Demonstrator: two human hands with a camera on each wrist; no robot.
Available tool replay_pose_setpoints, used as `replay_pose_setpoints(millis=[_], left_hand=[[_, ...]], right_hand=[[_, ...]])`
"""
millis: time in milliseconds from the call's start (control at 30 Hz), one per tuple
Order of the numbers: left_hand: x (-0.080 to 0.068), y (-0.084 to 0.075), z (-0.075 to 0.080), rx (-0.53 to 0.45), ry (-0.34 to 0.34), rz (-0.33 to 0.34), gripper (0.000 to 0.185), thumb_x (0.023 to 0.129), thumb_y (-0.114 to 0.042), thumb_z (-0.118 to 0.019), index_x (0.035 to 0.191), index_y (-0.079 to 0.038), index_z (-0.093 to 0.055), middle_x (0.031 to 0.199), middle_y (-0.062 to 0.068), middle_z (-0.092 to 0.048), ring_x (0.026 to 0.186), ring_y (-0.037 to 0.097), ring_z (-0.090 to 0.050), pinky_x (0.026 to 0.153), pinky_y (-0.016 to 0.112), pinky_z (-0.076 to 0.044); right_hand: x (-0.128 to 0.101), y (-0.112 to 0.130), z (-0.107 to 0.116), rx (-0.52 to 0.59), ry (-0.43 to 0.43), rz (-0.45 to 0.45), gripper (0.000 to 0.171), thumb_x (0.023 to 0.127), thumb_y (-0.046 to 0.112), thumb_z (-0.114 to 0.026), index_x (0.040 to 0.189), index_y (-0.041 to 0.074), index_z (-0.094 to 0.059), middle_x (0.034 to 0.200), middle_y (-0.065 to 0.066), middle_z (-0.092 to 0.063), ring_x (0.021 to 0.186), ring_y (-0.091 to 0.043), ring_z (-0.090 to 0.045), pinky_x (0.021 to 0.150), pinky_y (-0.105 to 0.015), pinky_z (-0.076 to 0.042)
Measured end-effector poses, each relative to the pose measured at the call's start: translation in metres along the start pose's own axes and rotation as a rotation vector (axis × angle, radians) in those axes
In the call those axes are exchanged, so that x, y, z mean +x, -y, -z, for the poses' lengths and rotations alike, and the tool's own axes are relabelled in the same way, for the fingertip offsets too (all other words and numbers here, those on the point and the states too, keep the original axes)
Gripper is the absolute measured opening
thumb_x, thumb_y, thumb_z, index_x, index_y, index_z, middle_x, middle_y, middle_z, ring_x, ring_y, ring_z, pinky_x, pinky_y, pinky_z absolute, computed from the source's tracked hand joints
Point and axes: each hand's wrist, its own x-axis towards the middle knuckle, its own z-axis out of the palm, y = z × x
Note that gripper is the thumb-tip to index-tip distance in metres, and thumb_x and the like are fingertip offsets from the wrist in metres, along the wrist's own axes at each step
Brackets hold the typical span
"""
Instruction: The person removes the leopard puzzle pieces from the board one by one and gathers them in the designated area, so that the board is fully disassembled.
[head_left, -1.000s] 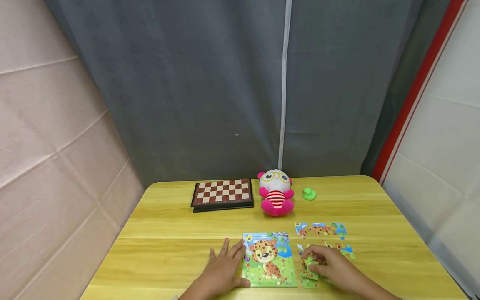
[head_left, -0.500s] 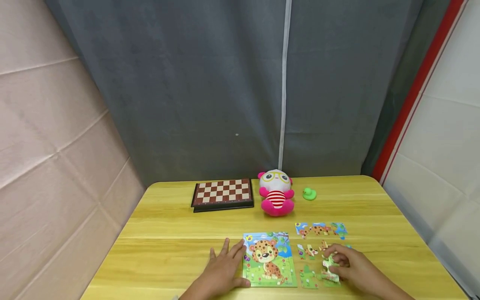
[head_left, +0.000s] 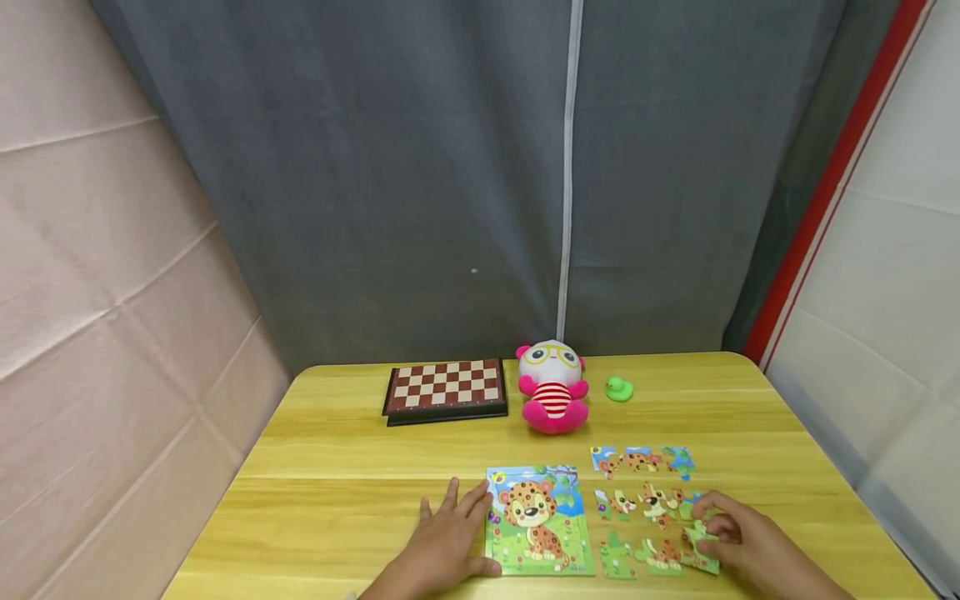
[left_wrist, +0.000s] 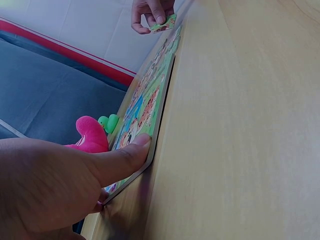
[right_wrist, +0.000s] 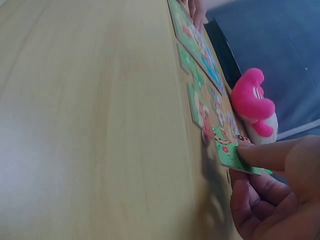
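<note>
My left hand (head_left: 448, 540) lies with spread, straight fingers at the left edge of a square leopard picture board (head_left: 536, 521). In the left wrist view its thumb (left_wrist: 122, 159) presses on the board near the corner. My right hand (head_left: 750, 542) pinches a green jigsaw piece (right_wrist: 231, 154) with a red flower and a bit of leopard, thumb on top and fingers below. The piece is held tilted at the right end of the bottom row of jigsaw pieces. Left of it in that row lie a green piece (head_left: 617, 558) and a leopard-leg piece (head_left: 663, 557).
Above the bottom row lie a middle row with a leopard piece (head_left: 654, 500) and a top row with a spotted piece (head_left: 640, 459). Farther back are a folding chessboard (head_left: 447, 387), a pink plush panda (head_left: 553, 392) and a green toy duck (head_left: 618, 388) on the wooden table (head_left: 337, 467).
My right hand has moved right along the bottom row, uncovering the green piece and then the leopard-leg piece. The left hand stays at the board's edge.
</note>
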Motion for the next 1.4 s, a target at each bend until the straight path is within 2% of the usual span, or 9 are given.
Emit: replay_pose_setpoints(millis=[100,233,467,800,1067,1400], left_hand=[[0.0,0.0,-0.001,0.002,0.004,0.003,0.1,0.073,-0.077,-0.054,0.154,-0.023,-0.03,0.163,-0.008,-0.015,0.146,0.045,-0.013,0.096,0.082,-0.019],[0.001,0.001,-0.002,0.008,0.004,0.005,0.101,0.073,-0.077,-0.054,0.154,-0.024,-0.03,0.163,-0.008,-0.015,0.146,0.045,-0.014,0.096,0.082,-0.02],[0.002,0.002,-0.003,0.014,-0.002,0.002,0.102,0.072,-0.078,-0.053,0.154,-0.024,-0.029,0.163,-0.009,-0.014,0.146,0.045,-0.014,0.096,0.082,-0.02],[0.001,0.001,-0.002,0.0,-0.006,0.002,0.101,0.072,-0.077,-0.054,0.154,-0.023,-0.03,0.163,-0.008,-0.016,0.146,0.045,-0.014,0.096,0.082,-0.019],[0.0,0.0,-0.002,0.001,0.003,0.009,0.101,0.072,-0.077,-0.054,0.154,-0.023,-0.029,0.163,-0.008,-0.014,0.146,0.044,-0.013,0.098,0.081,-0.019],[0.0,0.0,0.0,0.014,0.009,0.007,0.101,0.073,-0.077,-0.054,0.155,-0.022,-0.03,0.163,-0.007,-0.015,0.146,0.045,-0.013,0.098,0.081,-0.019]], right_hand=[[-0.003,-0.006,0.005,-0.03,-0.018,-0.036,0.04,0.091,0.019,-0.068,0.119,-0.004,-0.051,0.086,-0.006,-0.06,0.072,-0.006,-0.052,0.059,-0.025,-0.044],[-0.004,-0.013,0.008,-0.072,-0.033,-0.075,0.042,0.089,0.021,-0.071,0.12,-0.002,-0.055,0.095,-0.008,-0.061,0.077,-0.005,-0.054,0.064,-0.024,-0.047],[-0.005,-0.021,0.008,-0.214,-0.059,-0.013,0.038,0.09,0.026,-0.07,0.119,0.003,-0.059,0.107,-0.006,-0.062,0.083,0.003,-0.053,0.067,-0.023,-0.05],[-0.003,-0.025,0.005,-0.268,-0.055,-0.006,0.041,0.09,0.028,-0.069,0.12,0.001,-0.061,0.106,-0.004,-0.061,0.076,0.0,-0.046,0.064,-0.022,-0.046],[-0.005,-0.03,0.004,-0.287,-0.044,0.056,0.04,0.091,0.026,-0.068,0.12,0.0,-0.061,0.101,-0.002,-0.055,0.074,-0.001,-0.041,0.061,-0.023,-0.041],[-0.005,-0.032,0.003,-0.319,-0.064,0.08,0.04,0.09,0.027,-0.069,0.12,0.001,-0.062,0.1,0.001,-0.055,0.073,-0.001,-0.04,0.06,-0.023,-0.04]])
